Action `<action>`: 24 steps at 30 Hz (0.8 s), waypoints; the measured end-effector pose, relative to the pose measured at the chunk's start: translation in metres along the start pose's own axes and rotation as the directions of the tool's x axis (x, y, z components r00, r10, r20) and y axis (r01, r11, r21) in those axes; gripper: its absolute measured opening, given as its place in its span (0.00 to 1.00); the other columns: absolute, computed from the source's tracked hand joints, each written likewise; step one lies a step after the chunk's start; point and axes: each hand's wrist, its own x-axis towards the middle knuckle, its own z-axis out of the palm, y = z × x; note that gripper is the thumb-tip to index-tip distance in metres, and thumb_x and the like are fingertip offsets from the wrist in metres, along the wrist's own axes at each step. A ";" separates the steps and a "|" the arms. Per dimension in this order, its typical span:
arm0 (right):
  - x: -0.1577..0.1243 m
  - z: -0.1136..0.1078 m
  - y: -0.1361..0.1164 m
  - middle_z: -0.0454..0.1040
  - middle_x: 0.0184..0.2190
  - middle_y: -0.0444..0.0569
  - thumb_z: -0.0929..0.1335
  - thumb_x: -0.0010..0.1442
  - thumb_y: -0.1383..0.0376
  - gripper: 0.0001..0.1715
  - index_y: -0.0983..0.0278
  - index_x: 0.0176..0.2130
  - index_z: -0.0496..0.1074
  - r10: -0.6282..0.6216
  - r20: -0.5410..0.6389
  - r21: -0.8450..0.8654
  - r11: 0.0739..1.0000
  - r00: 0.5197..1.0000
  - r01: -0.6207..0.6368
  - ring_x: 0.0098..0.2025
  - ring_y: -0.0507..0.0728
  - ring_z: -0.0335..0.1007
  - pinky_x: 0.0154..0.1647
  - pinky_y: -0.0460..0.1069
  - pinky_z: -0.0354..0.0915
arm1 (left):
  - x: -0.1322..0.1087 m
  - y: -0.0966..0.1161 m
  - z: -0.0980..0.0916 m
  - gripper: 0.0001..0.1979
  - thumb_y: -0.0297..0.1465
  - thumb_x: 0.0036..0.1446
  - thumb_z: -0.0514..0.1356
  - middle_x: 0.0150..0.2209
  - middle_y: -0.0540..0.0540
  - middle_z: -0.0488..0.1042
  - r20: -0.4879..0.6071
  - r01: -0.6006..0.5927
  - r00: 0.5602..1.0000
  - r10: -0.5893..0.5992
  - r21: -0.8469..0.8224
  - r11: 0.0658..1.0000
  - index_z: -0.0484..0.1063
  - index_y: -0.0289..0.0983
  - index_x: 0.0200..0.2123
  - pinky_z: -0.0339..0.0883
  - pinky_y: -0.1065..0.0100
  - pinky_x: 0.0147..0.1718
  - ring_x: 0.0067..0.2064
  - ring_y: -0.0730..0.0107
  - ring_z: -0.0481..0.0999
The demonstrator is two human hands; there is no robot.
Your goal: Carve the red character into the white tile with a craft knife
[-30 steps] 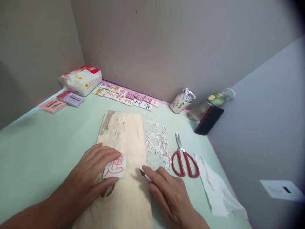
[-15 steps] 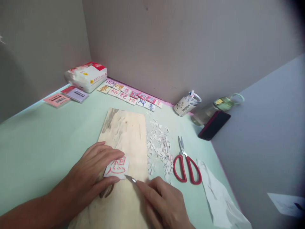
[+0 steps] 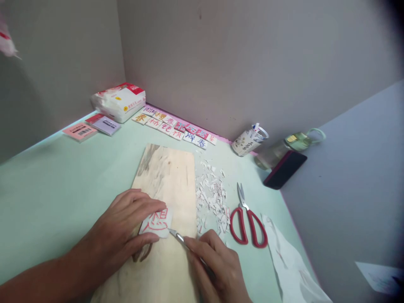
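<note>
Metal knife (one) fills curled right hand; arched left hand clasps one tile.

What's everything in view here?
Flat tabletop: 1, green, below
Rectangular wooden board: 1, tan, centre
Lettered square: 1, white, on board
Metal knife: 1, silver, over board
Thin scraps: many, white, right
Metal scissors: 1, red-handled, right
Crumpled sheet: 1, white, right
Lettered tiles: about 13, multicoloured, back
Plastic pack: 1, white, left
Flat packets: 3, pink, lilac, red, left
Pen holder: 1, white, right
Clear bottle: 1, green-lidded, right
Flat phone: 1, black, right
Flat paper: 1, white, right
Walls: 3, grey, around
Blurred object: 1, pinkish, top left
Left hand: 1, on square
Right hand: 1, holding knife
</note>
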 end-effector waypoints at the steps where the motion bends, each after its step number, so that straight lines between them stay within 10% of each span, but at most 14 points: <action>1: 0.000 -0.001 0.000 0.72 0.30 0.48 0.64 0.68 0.74 0.17 0.64 0.51 0.78 0.018 0.015 0.032 0.999 1.000 -0.018 0.28 0.54 0.74 0.24 0.45 0.67 | 0.000 0.001 0.001 0.19 0.45 0.64 0.65 0.51 0.51 0.80 -0.022 0.006 1.000 -0.006 -0.014 1.000 0.76 0.52 0.57 0.60 0.56 0.59 0.57 0.51 0.71; 24: -0.002 0.001 0.006 0.71 0.30 0.47 0.65 0.69 0.73 0.18 0.62 0.52 0.79 0.044 0.050 0.110 0.993 0.998 -0.049 0.28 0.53 0.74 0.25 0.45 0.67 | 0.001 -0.001 0.007 0.19 0.49 0.72 0.55 0.51 0.51 0.79 -0.060 -0.132 0.988 0.140 0.122 0.984 0.69 0.47 0.58 0.56 0.57 0.61 0.55 0.57 0.71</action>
